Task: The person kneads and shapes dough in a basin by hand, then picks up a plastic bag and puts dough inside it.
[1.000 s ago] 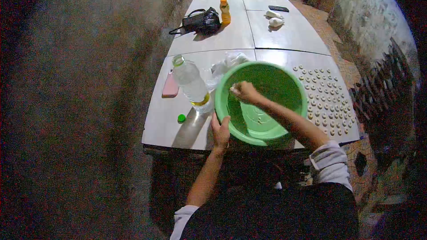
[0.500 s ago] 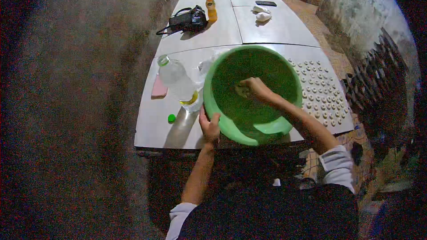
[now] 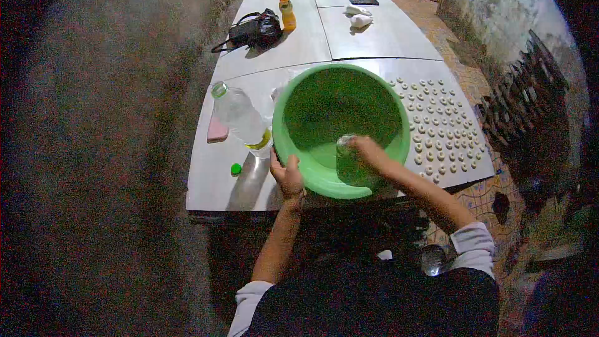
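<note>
**Basin Work: In Progress, Completion Not Confirmed**

Location: Green basin [image 3: 280, 131] stands at the near edge of the white table [image 3: 209, 193], between the clear bottle [image 3: 240, 115] on the left and the ring-shaped pieces [image 3: 438, 145] on the right.

Grip, right hand [image 3: 367, 151]: Inside the basin, toward its near side. Fingers are drawn together around a pale scrap [image 3: 345, 141]; its material cannot be identified.

Grip, left hand [image 3: 288, 178]: Against the near left side of the basin, thumb and forefinger spread apart. Whether the hand clamps the rim or only braces the wall cannot be told.

Done: Ring-shaped pieces are set out in rough rows, apart from one another. The clear bottle is uncapped; its green cap [image 3: 236, 169] lies on the table, nearer than the bottle and slightly left of its base.

Outstanding: Handling inside the basin is judged unfinished, since the right hand is within it and holding the scrap. Shadow and the right arm hide part of the interior. Any residue there, and therefore the amount of work left, cannot be determined.
</note>
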A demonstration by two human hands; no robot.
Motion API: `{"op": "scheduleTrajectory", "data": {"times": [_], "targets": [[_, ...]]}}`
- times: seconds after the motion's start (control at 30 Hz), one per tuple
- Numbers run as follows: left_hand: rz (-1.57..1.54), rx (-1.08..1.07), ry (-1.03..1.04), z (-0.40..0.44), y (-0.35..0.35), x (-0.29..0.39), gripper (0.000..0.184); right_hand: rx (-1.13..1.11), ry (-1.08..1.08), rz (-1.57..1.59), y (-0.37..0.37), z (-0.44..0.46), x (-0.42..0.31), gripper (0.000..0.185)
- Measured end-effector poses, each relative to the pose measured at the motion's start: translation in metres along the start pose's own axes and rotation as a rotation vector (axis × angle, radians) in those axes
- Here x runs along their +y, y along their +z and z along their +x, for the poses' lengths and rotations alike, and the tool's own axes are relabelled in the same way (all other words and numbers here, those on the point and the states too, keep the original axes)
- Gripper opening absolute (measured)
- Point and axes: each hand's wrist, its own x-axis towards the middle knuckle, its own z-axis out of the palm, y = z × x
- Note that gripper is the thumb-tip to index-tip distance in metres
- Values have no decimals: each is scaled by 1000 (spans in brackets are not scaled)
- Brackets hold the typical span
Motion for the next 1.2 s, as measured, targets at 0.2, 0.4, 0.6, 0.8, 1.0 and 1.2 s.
{"op": "scheduleTrajectory", "data": {"times": [0.2, 0.4, 0.6, 0.8, 1.0, 1.2], "targets": [[8, 21, 26, 4, 5, -8, 36, -306, 127, 17, 17, -25, -8, 18], [101, -18, -5, 6, -1, -8, 39, -203, 18, -90, -11, -6, -29, 27], [47, -18, -11, 5, 1, -2, 40, -173, 273, -207, -3, 2, -2, 22], [-11, 6, -25, 1, 0, -6, 43, -349, 198, -169, 17, -28, -10, 33], [101, 26, 26, -8, 13, 6, 45, -178, 28, 29, 27, 1, -28, 24], [3, 85, 47, -4, 6, -5, 45, -487, 137, -104, 1, -10, -48, 20]]}}
